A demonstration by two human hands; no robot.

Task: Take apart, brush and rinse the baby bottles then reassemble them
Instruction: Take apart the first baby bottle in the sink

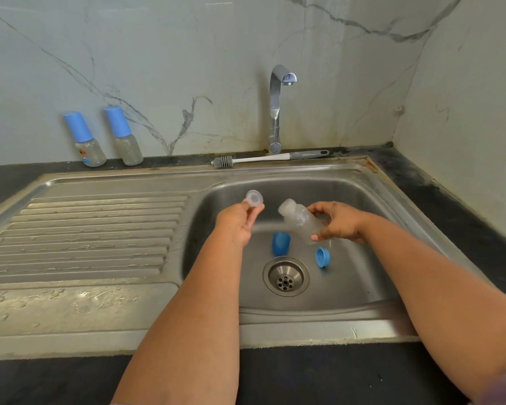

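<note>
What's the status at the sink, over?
Left hand pinches teat. Right hand grips open bottle. Cap, ring in basin. Nothing obstructing.

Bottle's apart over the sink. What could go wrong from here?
1. The left hand pinches the clear teat only by its edge; it may slip into the basin.
2. The blue collar and blue cap lie loose beside the drain; rinse water could push them about.

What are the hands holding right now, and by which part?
Left hand pinches the clear teat by its rim. Right hand grips the open bottle around its lower body, neck pointing left over the sink.
</note>
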